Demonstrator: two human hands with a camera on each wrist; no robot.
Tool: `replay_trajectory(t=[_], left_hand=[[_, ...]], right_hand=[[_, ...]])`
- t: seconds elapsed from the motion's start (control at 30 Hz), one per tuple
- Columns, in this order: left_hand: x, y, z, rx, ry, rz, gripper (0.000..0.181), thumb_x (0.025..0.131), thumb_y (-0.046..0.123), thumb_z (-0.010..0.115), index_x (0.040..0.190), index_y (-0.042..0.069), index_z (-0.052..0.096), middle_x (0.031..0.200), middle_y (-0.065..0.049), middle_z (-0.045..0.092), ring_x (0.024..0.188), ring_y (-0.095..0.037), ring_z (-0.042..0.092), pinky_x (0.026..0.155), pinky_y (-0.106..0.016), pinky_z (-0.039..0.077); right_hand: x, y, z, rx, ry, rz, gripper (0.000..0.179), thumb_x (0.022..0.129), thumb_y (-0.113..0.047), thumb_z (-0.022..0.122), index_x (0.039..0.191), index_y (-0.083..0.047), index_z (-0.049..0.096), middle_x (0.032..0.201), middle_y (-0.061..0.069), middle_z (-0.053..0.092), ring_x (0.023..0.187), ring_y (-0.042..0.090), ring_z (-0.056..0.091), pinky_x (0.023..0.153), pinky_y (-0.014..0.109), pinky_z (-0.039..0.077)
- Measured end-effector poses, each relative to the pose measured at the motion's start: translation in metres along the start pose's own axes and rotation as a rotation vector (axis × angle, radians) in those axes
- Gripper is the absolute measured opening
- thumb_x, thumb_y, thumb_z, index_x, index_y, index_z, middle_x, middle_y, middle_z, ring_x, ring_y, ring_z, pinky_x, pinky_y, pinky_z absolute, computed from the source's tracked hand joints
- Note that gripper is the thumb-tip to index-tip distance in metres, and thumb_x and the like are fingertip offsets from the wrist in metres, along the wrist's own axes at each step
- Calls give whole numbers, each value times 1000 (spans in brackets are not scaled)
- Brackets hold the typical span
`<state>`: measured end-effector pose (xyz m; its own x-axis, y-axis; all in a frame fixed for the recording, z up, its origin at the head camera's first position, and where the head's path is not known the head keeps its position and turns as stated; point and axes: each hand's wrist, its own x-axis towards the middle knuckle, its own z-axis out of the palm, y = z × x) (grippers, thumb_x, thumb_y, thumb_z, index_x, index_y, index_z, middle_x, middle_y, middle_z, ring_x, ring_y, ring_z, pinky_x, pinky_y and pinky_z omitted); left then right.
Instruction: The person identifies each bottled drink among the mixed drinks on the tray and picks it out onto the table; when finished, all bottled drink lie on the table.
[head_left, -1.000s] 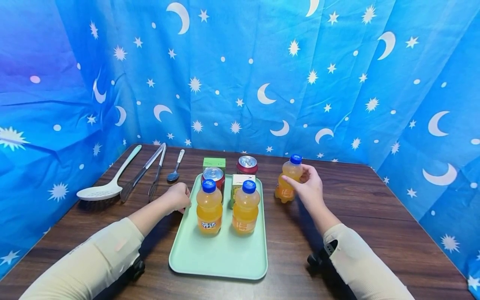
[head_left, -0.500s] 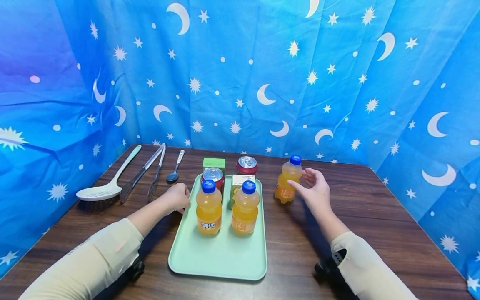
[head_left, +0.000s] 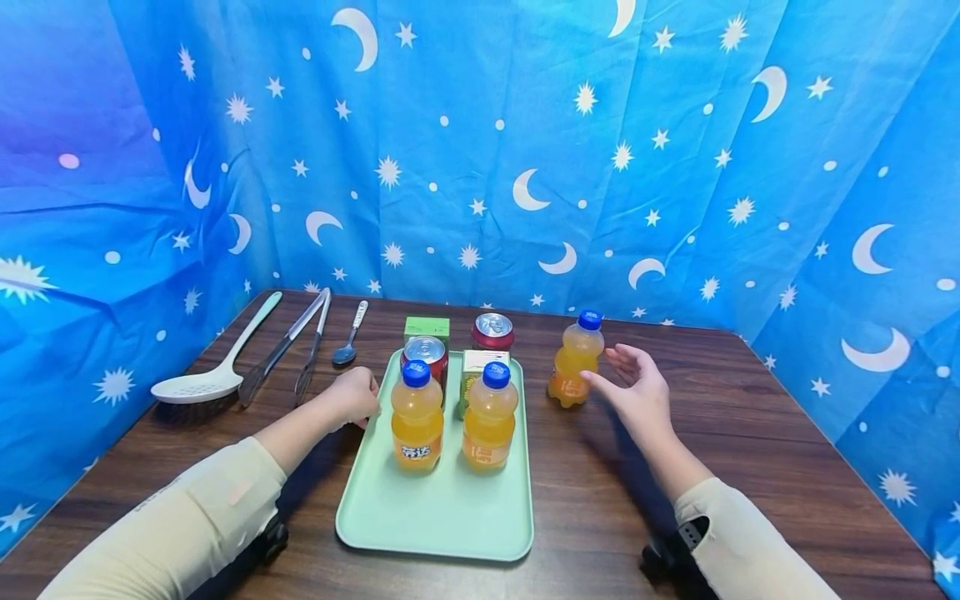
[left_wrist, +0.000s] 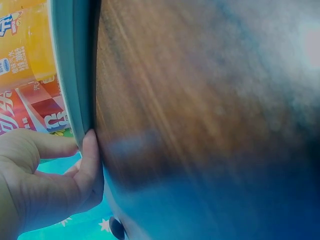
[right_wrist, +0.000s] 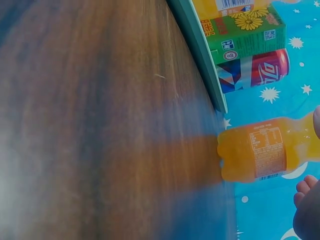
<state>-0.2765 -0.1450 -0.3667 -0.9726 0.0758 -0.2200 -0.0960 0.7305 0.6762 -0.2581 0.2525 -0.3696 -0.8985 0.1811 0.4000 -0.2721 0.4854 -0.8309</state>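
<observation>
A green tray (head_left: 435, 521) carries two orange soda bottles with blue caps, the left bottle (head_left: 417, 421) and the right bottle (head_left: 489, 421). Behind them on it stand red cans and drink cartons. My left hand (head_left: 354, 395) pinches the tray's left rim between thumb and fingers, plain in the left wrist view (left_wrist: 55, 175). Right of the tray a third orange soda bottle (head_left: 576, 362) stands upright on the table. My right hand (head_left: 637, 387) is just to its right, fingers spread and apart from it; the right wrist view shows only part of that hand.
On the table's left lie a white skimmer (head_left: 202, 383), metal tongs (head_left: 288, 346) and a small spoon (head_left: 349, 342). The brown table (head_left: 720, 433) extends right of the bottle. A blue curtain with moons and stars (head_left: 480, 150) hangs behind.
My right hand has let go of the third bottle and drawn back to the right. The bottle stays standing in place. My left hand keeps its grip on the tray rim.
</observation>
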Motion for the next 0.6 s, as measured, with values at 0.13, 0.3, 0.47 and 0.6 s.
replay_trajectory(t=[0.13, 0.3, 0.47, 0.6], left_hand=[[-1, 1, -1, 7, 3, -1, 39, 76, -12, 57, 56, 10, 33, 56, -2, 25, 45, -14, 30, 49, -30, 52], [0, 0, -1, 5, 1, -3, 37, 75, -13, 55, 57, 10, 33, 57, -2, 25, 45, -14, 30, 49, -30, 51], [1, -1, 0, -7, -5, -5, 35, 75, -13, 54, 59, 9, 33, 61, -3, 28, 48, -15, 32, 49, -30, 52], [2, -1, 1, -6, -4, -9, 36, 76, -13, 55, 58, 9, 33, 61, -3, 28, 48, -15, 32, 50, -30, 52]], right_hand=[[-4, -4, -4, 10, -5, 4, 77, 71, -39, 80, 129, -3, 45, 125, 11, 57, 119, 25, 50, 99, 42, 39], [-9, -8, -7, 6, -8, -13, 75, 72, -36, 80, 129, -2, 45, 125, 11, 57, 118, 25, 50, 99, 41, 39], [-16, -11, -10, 17, -6, -33, 73, 72, -32, 81, 129, -1, 45, 125, 12, 57, 119, 25, 50, 99, 41, 39], [-21, -16, -13, 42, -7, -52, 70, 74, -27, 81, 129, -2, 46, 125, 12, 57, 118, 25, 51, 98, 40, 39]])
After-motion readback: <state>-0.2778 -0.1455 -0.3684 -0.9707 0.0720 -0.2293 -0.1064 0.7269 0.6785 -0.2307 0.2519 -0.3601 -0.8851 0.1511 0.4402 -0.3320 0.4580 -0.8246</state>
